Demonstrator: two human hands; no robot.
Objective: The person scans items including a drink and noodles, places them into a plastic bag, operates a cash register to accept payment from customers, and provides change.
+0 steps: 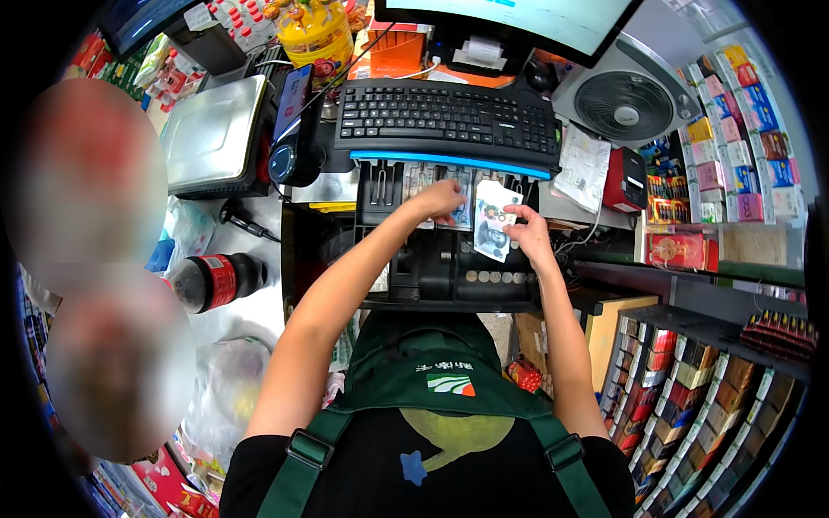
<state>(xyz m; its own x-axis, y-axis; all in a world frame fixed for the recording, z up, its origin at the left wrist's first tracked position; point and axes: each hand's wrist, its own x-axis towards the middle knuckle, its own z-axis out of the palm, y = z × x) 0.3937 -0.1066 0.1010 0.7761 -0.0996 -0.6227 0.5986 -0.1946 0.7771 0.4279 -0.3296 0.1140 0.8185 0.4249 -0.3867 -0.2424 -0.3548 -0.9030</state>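
My right hand [532, 238] pinches a pale banknote [493, 223] by its right edge, above the front half of an open cash drawer [447, 305]. A white paper [495, 189] shows behind the top of the note. My left hand [440, 199] is over the note compartments with its fingers curled, close to bluish banknotes [461, 210]. Whether it grips one of them is hidden. Coins [495, 277] lie in the tray's front right compartments. On the left, a metal note clip [381, 184] stands in a black compartment.
A black keyboard [447, 120] sits just above the drawer. Left of it are a phone [295, 100], a steel-topped scale [214, 129] and a lying cola bottle [220, 281]. A grey fan [622, 103] and packed shelves [699, 401] flank the right. Blurred people are at left.
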